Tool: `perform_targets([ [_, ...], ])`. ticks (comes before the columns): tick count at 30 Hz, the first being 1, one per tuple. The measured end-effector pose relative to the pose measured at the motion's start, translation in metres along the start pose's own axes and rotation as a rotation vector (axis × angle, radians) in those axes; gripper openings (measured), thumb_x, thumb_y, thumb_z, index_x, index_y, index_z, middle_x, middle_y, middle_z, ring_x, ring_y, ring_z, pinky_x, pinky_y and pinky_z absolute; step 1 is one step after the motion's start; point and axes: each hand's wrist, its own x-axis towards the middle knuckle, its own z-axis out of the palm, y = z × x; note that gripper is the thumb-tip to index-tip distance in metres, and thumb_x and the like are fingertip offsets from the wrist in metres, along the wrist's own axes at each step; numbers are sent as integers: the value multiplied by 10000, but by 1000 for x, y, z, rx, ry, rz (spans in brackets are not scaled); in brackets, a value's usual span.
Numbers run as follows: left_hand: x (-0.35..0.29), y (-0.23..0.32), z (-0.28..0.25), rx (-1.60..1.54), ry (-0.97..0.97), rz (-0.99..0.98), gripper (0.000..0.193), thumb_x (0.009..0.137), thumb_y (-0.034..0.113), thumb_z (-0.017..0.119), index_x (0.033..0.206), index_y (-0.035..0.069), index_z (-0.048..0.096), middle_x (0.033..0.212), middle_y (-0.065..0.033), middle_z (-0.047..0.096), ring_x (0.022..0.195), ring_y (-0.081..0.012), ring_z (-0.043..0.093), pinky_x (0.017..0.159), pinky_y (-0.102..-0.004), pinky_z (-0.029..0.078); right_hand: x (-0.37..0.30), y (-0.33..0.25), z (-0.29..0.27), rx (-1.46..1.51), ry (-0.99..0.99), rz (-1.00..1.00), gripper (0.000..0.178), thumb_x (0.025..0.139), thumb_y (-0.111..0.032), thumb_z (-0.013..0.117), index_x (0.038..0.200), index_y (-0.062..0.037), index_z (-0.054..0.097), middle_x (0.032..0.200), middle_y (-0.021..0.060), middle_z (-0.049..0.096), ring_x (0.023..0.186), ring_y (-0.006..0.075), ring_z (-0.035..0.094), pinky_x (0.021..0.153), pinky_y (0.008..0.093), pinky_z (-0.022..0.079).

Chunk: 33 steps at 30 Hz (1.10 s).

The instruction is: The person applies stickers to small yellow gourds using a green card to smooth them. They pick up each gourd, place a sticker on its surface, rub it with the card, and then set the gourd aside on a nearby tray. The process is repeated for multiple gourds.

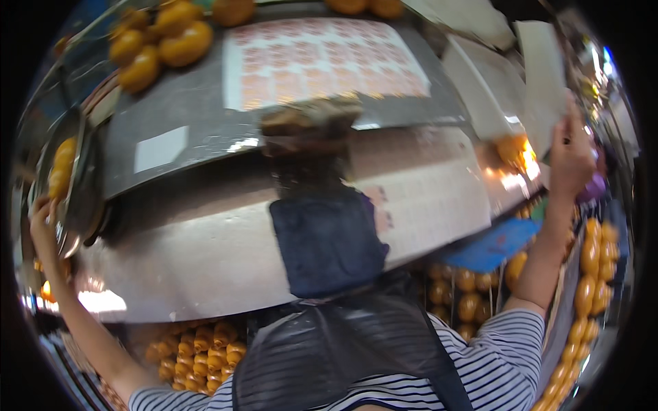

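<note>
My arms are stretched wide apart over a metal worktop (185, 257). At the far left, my left hand (45, 219) has its fingers curled at the lower end of a glossy orange gourd-shaped piece (62, 168), in front of a dark round pan-like thing (89, 175). At the right, my right hand (572, 161) is raised and closed around the edge of a long white strip (541, 75), which looks like paper or thin board. Motion blurs both hands a little. A folded dark blue cloth (329, 243) lies in front of me on the worktop.
A sheet of red and orange printed labels (325, 61) lies on a grey raised surface (199, 103), with a small white card (161, 148). Orange gourd shapes (185, 42) stand behind. More fill racks at lower left (205, 356) and right (582, 294). A blue sheet (493, 245) lies nearby.
</note>
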Motion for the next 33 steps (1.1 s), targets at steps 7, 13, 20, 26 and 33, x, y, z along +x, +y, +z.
perform_targets([
  [7,31,-10,31,-93,-116,28,281,963,194,565,1011,-57,680,1104,-96,581,987,-220,601,868,-282,444,-138,-45,-50,519,-745,-148,238,779,-211,708,1010,-153,714,770,77,678,714,253,652,629,379,518],
  [13,33,-36,23,-134,-172,14,290,966,211,567,1019,-43,696,1119,-95,585,1027,-208,585,899,-284,432,-200,-115,-74,918,-782,-229,103,740,-193,721,796,-127,666,722,19,615,737,202,622,588,336,499],
  [20,29,-9,12,-147,-150,49,296,955,224,582,969,-46,702,1070,-117,597,991,-233,586,869,-303,443,-222,-156,-80,788,-611,-417,76,638,-124,627,658,-103,557,668,12,534,701,173,580,508,282,489],
  [26,17,17,1,-135,-148,23,272,955,194,575,969,-52,691,1064,-117,613,961,-243,602,848,-306,451,-220,-160,-78,701,-729,-343,37,650,-101,598,680,-83,583,691,38,570,715,184,592,515,292,500],
  [33,12,62,-1,151,35,87,292,843,286,685,826,-4,707,1063,-116,658,938,-297,624,816,-385,483,-218,-170,-89,686,-742,-397,45,652,-107,599,654,-86,559,681,56,538,721,214,574,529,319,483],
])
